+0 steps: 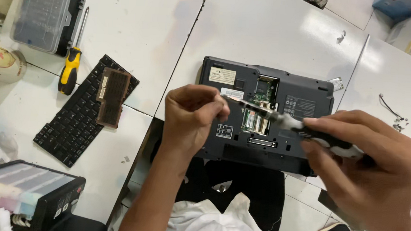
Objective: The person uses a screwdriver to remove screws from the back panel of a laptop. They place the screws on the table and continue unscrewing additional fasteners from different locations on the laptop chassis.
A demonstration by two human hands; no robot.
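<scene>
A dark grey laptop (302, 95) lies upside down on the white table (277, 34), with an open bay showing green circuit boards (258, 111). My right hand (369, 163) grips the black and white handle of a screwdriver (286, 121) held level above the laptop. My left hand (191, 117) pinches the tip end of its metal shaft over the laptop's left half.
A detached black keyboard (72, 121) with a brown cover panel (112, 97) on it lies at left. Beside it are a yellow-handled screwdriver (70, 64) and a clear bit case (43, 13). An ink-tank printer (25, 190) stands at bottom left. Small screws and a wire (395, 117) lie at right.
</scene>
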